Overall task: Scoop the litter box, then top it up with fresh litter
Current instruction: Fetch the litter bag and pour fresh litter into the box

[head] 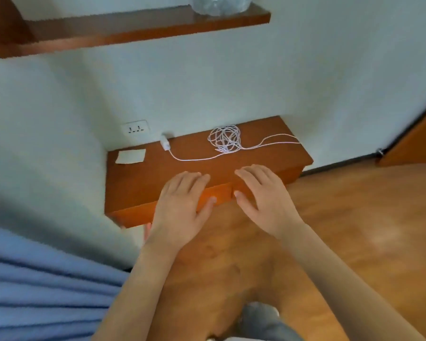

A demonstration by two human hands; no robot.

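Observation:
No litter box, scoop or litter shows in the head view. My left hand [182, 205] and my right hand [263, 195] are held out side by side, palms down, over the front edge of a low orange-brown wooden cabinet [138, 183]. The fingers of both hands are spread and hold nothing. Whether they touch the cabinet top I cannot tell.
On the cabinet lie a coiled white cable [225, 139] with a plug [164, 143] and a white paper slip [130, 156]. A wall socket [135, 129] sits behind. A wooden shelf [133, 33] hangs above. Blue bedding [35, 286] is at left, wooden floor [354, 230] at right.

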